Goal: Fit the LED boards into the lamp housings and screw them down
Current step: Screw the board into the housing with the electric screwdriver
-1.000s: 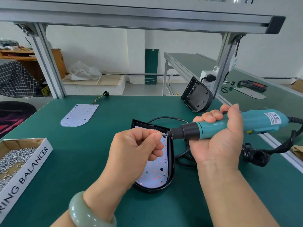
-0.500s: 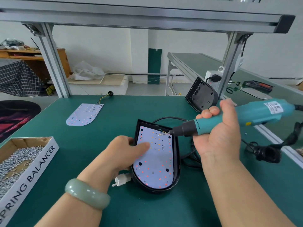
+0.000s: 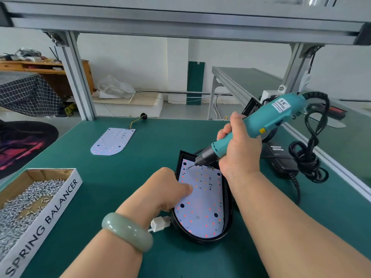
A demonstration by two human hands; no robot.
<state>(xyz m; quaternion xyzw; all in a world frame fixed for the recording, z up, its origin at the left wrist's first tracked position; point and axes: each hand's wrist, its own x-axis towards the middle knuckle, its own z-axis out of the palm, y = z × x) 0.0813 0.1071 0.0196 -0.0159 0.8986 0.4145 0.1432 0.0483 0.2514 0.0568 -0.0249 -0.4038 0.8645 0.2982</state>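
While the left hand [image 3: 166, 189] grips the left rim of the black lamp housing [image 3: 227, 207], with its thumb pressed flat on the white LED board [image 3: 202, 203] seated inside, the right hand [image 3: 239, 149] is wrapped around a teal electric screwdriver [image 3: 267, 119]. Housing and board lie at lower centre of the frame on a green table [image 3: 120, 177]. The screwdriver slants down from the upper right, and its tip meets the board's top left corner beside a dark hole. Whether a screw sits on the tip is too small to tell.

The step appears to be driving a corner screw. To do it well, the screwdriver likely needs bringing more upright over the hole before the trigger is pulled, so the screw does not go in crooked or skate across the board. The thumb should hold the board from shifting. Several dark holes look unfilled, so most of the fastening seems undone. A box of screws [image 3: 26, 199] sits at lower left, and a spare board [image 3: 113, 141] lies toward the upper left.
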